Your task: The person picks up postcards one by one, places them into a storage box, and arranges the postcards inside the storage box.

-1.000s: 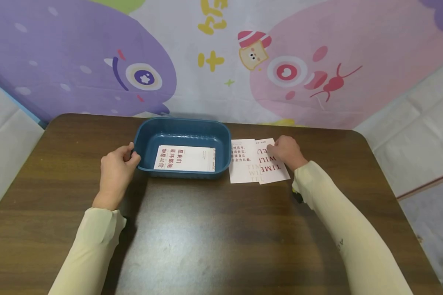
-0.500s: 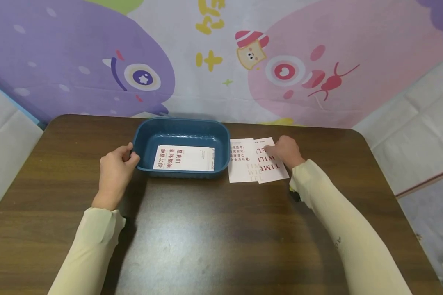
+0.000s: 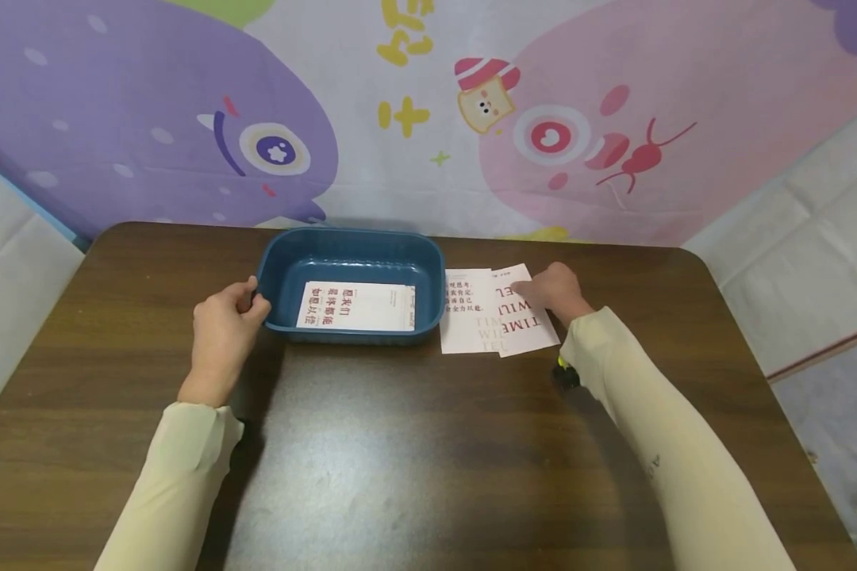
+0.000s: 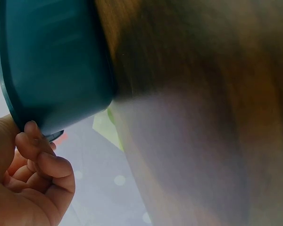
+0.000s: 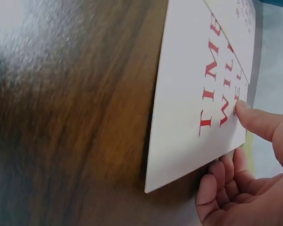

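My left hand (image 3: 224, 333) pinches the left end of a dark blue rectangular basin (image 3: 353, 338) at its rim. In the left wrist view the thumb and fingers meet at the rim of the basin (image 4: 56, 61). Inside it lie white cards (image 3: 386, 308) with red Chinese characters. With my right hand (image 3: 555, 292) I pinch a white card (image 3: 532, 337) printed with red lettering, thumb on its face. The right wrist view shows the fingers curled at the underside of this card (image 5: 179, 150). Another white card (image 3: 464, 333) lies partly under or against it, beside the basin.
The brown wooden table (image 3: 400, 452) has its far edge just behind the basin. A cartoon-printed cloth (image 3: 414, 182) hangs behind it. A small black and yellow object (image 3: 564, 374) shows under my right wrist.
My right wrist has turned slightly, and the card it pinches has tilted a little. The left hand and the basin stay as they were.
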The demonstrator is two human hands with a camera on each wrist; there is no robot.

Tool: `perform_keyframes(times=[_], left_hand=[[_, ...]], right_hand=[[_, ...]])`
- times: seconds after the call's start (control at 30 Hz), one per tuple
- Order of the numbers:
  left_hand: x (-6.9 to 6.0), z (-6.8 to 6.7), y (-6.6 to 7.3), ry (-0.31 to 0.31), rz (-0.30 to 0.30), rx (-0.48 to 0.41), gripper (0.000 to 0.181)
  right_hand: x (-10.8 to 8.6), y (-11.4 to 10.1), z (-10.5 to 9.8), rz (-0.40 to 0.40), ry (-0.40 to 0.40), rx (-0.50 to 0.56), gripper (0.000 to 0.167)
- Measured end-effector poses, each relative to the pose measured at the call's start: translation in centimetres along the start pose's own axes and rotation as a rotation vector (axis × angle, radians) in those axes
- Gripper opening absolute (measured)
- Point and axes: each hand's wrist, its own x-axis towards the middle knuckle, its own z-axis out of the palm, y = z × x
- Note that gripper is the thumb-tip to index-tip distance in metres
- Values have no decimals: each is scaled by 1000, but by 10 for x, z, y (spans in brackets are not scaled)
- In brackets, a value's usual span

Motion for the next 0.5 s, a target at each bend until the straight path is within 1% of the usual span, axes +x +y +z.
perform_keyframes(times=[0.07,0.2,0.23,0.27,0.5], left_hand=[[0,0,0,2,0,1,33],[0,0,-1,3,-4,1,34],[0,0,-1,1,-6,1,35],[0,0,-1,-1,-8,1,35],[0,0,-2,-15,-11,-5,37]], right_hand=[[-1,0,-2,6,-1,40,53],[-2,1,-5,12,5,109,40],[-1,2,-6,7,13,117,33],[0,3,-7,3,24,121,29],[-1,11,-15,-41,107,168,42]])
